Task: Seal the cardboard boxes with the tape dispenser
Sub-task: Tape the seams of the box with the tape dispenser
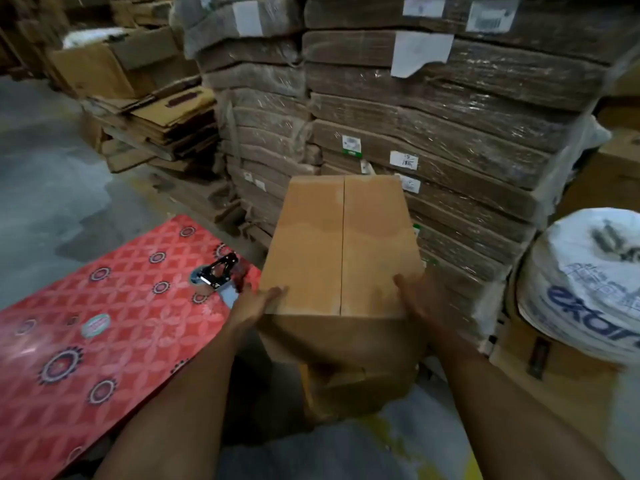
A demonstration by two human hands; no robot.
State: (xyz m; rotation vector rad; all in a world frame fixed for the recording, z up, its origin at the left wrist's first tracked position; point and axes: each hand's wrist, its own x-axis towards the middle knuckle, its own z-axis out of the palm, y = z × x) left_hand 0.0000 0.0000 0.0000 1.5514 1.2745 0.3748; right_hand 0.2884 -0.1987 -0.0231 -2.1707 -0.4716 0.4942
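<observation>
A brown cardboard box (pixel 341 244) stands in front of me with its two top flaps folded down, and an untaped seam runs down the middle. My left hand (pixel 256 304) grips the box's near left corner, thumb on top. My right hand (pixel 420 299) grips the near right corner the same way. A tape dispenser (pixel 220 271) with a metal frame lies on the red patterned surface (pixel 104 327) to the left, just beyond my left hand, with no hand on it.
Tall shrink-wrapped stacks of flat cardboard (pixel 433 133) rise right behind the box. Loose flattened cartons (pixel 166 123) are piled at the back left. A white printed sack (pixel 588 282) sits on a carton at the right. Grey concrete floor (pixel 52 188) lies to the left.
</observation>
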